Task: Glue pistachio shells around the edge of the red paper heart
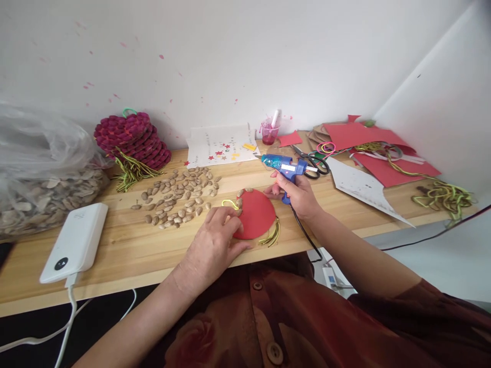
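Note:
My right hand [299,195] is closed around the handle of a blue glue gun [283,165], its nozzle pointing left above the table. My left hand [215,236] rests on the left edge of a red round paper piece [256,213], fingers pinched over a small seed at its rim. A few seeds [245,191] are stuck along the piece's upper edge. A yellow loop [229,203] sticks out at its left and green-yellow strings [270,237] hang from its lower right.
Loose seeds [177,196] lie left of the piece. A white power bank [76,242], a plastic bag of shells [42,174], a stack of dark red finished pieces [133,139], scissors [310,162], a pink cup [270,131], red paper sheets [368,148] and strings [445,195] surround them on the wooden table [126,255].

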The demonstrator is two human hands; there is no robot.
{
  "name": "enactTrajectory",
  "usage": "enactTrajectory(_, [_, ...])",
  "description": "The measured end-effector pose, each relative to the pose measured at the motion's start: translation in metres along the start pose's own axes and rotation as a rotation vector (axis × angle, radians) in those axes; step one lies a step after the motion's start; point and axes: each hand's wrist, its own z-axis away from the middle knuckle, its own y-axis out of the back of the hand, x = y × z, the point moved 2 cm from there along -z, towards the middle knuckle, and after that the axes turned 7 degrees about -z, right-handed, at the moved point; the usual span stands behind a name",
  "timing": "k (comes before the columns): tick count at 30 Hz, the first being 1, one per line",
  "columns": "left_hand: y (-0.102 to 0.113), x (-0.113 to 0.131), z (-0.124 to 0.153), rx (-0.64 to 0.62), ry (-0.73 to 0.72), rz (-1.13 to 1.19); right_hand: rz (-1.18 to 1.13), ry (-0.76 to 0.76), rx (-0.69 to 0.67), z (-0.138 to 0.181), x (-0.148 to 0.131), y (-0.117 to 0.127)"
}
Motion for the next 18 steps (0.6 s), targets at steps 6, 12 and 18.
enactTrajectory(6, [-0.002, 0.003, 0.008, -0.078, 0.046, 0.071, -0.017, -0.045, -0.099, 0.0, 0.002, 0.0])
enactTrajectory(12, [0.002, 0.012, 0.012, -0.094, 0.027, 0.078, -0.022, -0.055, -0.141, 0.001, 0.002, -0.001])
enactTrajectory(18, [0.002, 0.029, -0.004, -0.126, -0.124, 0.018, -0.01, -0.063, -0.091, 0.0, 0.001, 0.001])
